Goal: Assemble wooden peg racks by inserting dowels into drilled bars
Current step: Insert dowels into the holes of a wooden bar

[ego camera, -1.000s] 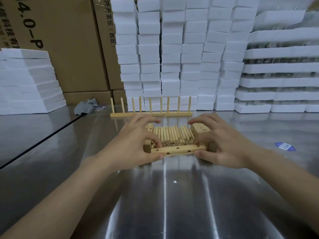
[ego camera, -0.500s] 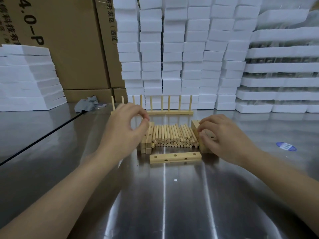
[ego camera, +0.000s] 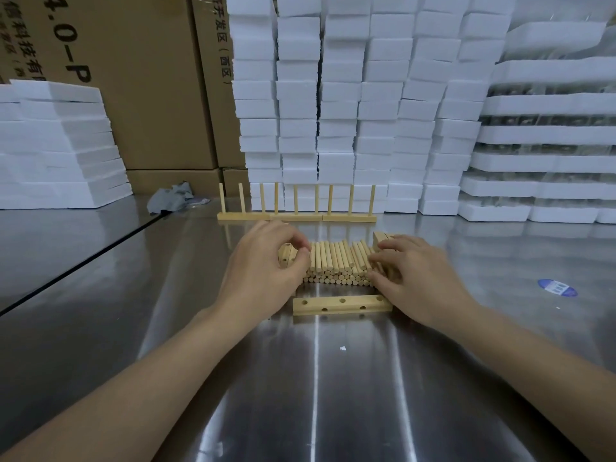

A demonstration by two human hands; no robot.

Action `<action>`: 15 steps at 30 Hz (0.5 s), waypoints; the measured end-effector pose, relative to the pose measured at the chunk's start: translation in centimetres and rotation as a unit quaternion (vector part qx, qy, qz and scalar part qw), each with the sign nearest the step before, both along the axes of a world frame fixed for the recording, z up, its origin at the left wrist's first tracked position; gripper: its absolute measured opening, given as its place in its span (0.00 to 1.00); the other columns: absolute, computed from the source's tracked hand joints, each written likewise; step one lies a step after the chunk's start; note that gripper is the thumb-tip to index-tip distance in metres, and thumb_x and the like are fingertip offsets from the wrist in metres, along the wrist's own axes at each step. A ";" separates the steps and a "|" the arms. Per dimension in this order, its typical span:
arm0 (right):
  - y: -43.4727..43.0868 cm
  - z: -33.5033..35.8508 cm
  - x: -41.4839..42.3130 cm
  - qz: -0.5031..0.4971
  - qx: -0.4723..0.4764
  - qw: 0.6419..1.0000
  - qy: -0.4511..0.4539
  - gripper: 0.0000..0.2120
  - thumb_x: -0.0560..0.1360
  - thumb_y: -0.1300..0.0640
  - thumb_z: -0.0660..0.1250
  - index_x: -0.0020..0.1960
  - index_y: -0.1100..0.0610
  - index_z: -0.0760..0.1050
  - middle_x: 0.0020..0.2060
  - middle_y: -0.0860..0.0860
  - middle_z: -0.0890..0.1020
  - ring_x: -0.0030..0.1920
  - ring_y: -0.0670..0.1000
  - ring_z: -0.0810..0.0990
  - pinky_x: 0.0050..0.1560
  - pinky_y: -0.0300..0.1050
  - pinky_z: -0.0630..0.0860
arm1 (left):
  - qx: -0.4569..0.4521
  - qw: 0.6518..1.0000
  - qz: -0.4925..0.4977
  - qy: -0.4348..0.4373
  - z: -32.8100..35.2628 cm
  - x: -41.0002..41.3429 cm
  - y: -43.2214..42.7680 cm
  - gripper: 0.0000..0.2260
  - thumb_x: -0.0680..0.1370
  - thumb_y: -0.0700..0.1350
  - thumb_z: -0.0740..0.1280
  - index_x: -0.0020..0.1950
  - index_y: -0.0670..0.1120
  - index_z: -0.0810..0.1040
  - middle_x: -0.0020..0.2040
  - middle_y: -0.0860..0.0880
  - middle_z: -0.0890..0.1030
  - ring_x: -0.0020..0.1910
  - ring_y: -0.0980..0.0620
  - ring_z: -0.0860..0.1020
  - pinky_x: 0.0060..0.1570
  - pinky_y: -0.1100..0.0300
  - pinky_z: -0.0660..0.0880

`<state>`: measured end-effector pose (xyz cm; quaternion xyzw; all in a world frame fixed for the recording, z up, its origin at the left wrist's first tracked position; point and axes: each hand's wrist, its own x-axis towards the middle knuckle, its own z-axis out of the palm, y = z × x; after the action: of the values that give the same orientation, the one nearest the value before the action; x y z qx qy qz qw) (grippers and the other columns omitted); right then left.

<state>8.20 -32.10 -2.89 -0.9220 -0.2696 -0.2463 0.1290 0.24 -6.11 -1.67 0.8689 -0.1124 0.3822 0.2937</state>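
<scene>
A short drilled wooden bar (ego camera: 341, 305) lies flat on the steel table, free of both hands. Just behind it is a pile of loose dowels (ego camera: 336, 261), flanked by stacked bars on the left (ego camera: 286, 255) and on the right (ego camera: 380, 239). My left hand (ego camera: 266, 275) is at the pile's left edge, thumb and forefinger pinched together on a dowel there. My right hand (ego camera: 423, 278) covers the pile's right edge, its bent fingers and thumb closing on dowels. What each hand holds is partly hidden by its fingers.
Finished peg racks (ego camera: 296, 216) stand in a row behind the pile. White foam blocks (ego camera: 333, 111) and cardboard boxes (ego camera: 140, 95) wall off the back. A grey rag (ego camera: 171, 198) lies at the back left and a blue sticker (ego camera: 557, 287) on the right of the table.
Both hands let go of the drilled bar, which now lies in front of the pile. They moved back onto the dowels, left hand to the left edge, right hand to the right edge.
</scene>
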 end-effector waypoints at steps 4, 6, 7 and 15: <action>0.1 0.3 -0.3 0.009 0.016 1.000 -0.001 0.15 0.76 0.42 0.72 0.61 0.45 0.83 0.60 0.43 0.83 0.64 0.49 0.77 0.67 0.55 0.73 | -0.004 1.000 -0.003 -0.007 0.1 0.0 0.1 0.03 0.79 0.51 0.67 0.48 0.58 0.81 0.48 0.64 0.80 0.57 0.60 0.77 0.57 0.58 0.74; 0.2 0.5 -0.4 0.007 0.026 1.000 0.001 0.11 0.75 0.45 0.75 0.57 0.44 0.83 0.54 0.41 0.85 0.59 0.48 0.80 0.66 0.51 0.73 | -0.002 1.000 -0.006 -0.008 0.1 0.0 0.1 0.03 0.79 0.51 0.67 0.48 0.58 0.81 0.48 0.64 0.80 0.57 0.60 0.77 0.57 0.58 0.74; 0.1 0.5 -0.4 0.005 0.023 1.000 -0.001 0.10 0.75 0.46 0.75 0.56 0.43 0.83 0.52 0.40 0.85 0.57 0.47 0.80 0.66 0.49 0.71 | -0.002 1.000 -0.007 -0.008 0.1 0.0 0.1 0.03 0.79 0.51 0.67 0.48 0.58 0.81 0.48 0.64 0.80 0.57 0.60 0.77 0.57 0.58 0.74; 0.1 1.0 -0.7 0.012 -0.022 0.999 -0.040 0.03 0.76 0.48 0.75 0.48 0.42 0.82 0.45 0.38 0.83 0.52 0.43 0.78 0.61 0.42 0.64 | 0.008 1.000 -0.008 -0.018 0.1 0.1 0.0 0.05 0.79 0.51 0.66 0.48 0.56 0.82 0.46 0.64 0.79 0.55 0.61 0.76 0.55 0.61 0.73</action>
<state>7.50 -32.00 -1.84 -0.9109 -0.2907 -0.2752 0.1006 0.36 -6.13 -1.61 0.8634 -0.1276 0.3949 0.2870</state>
